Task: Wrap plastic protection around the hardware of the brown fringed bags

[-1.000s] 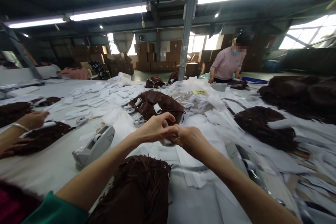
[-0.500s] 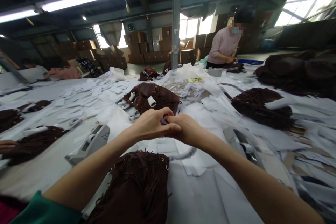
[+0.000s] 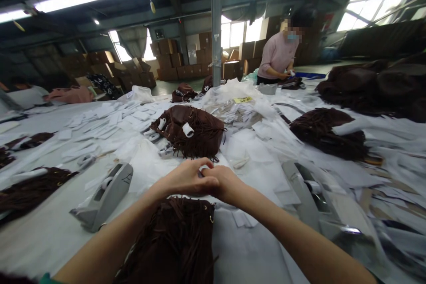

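Observation:
My left hand [image 3: 189,178] and my right hand [image 3: 228,183] meet above the near fringed bag, their fingers closed around something small that is mostly hidden. A pale bit of it shows between the fingers. Below them lies a dark brown fringed bag [image 3: 179,239] with gold rings at its upper right corner. Just beyond my hands rests another brown fringed bag [image 3: 203,131] with a white wrapped piece [image 3: 188,130] on it.
Grey tape dispensers stand at left [image 3: 108,197] and right [image 3: 308,191]. White sheets [image 3: 100,120] cover much of the table. More brown bags [image 3: 329,133] lie right. Across the table, a person in pink [image 3: 276,55] handles something.
Both hands have come lower and slightly left in view, still together. The grey strap seen beside the near bag's upper right corner is now mostly hidden. The whole view has shifted a little.

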A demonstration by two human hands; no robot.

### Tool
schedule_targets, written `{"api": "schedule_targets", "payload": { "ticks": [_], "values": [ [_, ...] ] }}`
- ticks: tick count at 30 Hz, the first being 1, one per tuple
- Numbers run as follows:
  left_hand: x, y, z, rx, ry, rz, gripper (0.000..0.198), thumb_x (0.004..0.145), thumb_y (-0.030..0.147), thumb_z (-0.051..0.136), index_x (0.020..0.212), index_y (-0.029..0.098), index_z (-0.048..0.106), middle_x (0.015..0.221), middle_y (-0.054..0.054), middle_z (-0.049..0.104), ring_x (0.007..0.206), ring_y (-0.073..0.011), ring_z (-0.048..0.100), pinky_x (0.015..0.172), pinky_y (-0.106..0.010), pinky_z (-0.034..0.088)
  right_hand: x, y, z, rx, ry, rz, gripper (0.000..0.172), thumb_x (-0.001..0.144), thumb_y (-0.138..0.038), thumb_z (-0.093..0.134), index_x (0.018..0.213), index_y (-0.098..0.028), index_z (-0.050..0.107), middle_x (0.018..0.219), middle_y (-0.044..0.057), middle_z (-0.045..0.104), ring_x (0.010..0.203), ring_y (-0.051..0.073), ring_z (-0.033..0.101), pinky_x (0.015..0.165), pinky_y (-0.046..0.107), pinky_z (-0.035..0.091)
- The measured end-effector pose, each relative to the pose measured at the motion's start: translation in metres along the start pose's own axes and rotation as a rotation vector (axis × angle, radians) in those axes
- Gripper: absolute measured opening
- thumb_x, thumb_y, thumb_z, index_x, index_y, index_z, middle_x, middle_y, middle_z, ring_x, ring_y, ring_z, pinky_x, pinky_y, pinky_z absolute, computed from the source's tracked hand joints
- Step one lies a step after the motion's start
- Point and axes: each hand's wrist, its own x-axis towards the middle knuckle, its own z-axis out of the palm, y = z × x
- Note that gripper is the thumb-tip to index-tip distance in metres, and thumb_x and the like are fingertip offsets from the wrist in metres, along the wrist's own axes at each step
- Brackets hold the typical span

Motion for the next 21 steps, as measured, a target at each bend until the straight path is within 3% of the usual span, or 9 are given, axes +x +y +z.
{"api": "schedule_targets", "payload": {
  "ticks": [2,5,8,14,21],
  "values": [
    [0.000,0.004,0.000,0.070,0.010,0.007,0.036,0.065,0.044,0.072,0.086,0.016,0.063,0.060,0.003,0.058,0.055,-0.0115,0.049,0.049,-0.019,0.033,0.001,0.000,0.000,0.016,-0.009,-0.033,0.026,0.075,-0.042,0.067,0.074,-0.016,0.067,0.072,0.004,0.067,0.066,0.017,0.059,0.054,0.022,0.030],
    [0.002,0.002,0.006,-0.022,0.123,-0.033,0.035,0.069,0.045,0.067,0.084,0.016,0.059,0.055,0.005,0.054,0.049,-0.0093,0.043,0.046,-0.018,0.029,0.000,0.001,-0.008,0.109,0.023,-0.125,0.041,0.069,-0.059,0.068,0.075,-0.018,0.068,0.067,0.000,0.064,0.061,0.014,0.056,0.052,0.021,0.027],
    [0.001,-0.011,0.012,-0.081,0.177,-0.060,0.034,0.067,0.042,0.070,0.083,0.017,0.056,0.049,0.009,0.044,0.043,-0.0066,0.034,0.043,-0.016,0.024,-0.003,0.007,-0.014,0.067,0.003,-0.173,0.042,0.068,-0.060,0.069,0.078,-0.019,0.068,0.063,0.000,0.062,0.057,0.013,0.055,0.052,0.021,0.026],
    [-0.006,-0.041,0.015,-0.190,0.268,-0.074,0.046,0.061,0.047,0.075,0.084,0.020,0.046,0.044,0.012,0.039,0.039,-0.0047,0.027,0.040,-0.015,0.016,-0.010,0.019,-0.003,0.002,-0.010,-0.033,0.052,0.061,-0.065,0.070,0.077,-0.016,0.066,0.057,0.002,0.059,0.055,0.015,0.053,0.050,0.022,0.024],
    [-0.004,-0.035,0.032,-0.648,0.629,0.000,0.058,0.063,0.071,0.061,0.087,0.023,0.041,0.047,0.012,0.031,0.036,-0.0049,0.023,0.036,-0.016,0.018,-0.018,0.001,0.029,0.407,0.138,0.091,0.052,0.060,-0.064,0.071,0.075,-0.015,0.063,0.058,-0.003,0.054,0.054,0.010,0.046,0.049,0.019,0.027]
  ]
}}
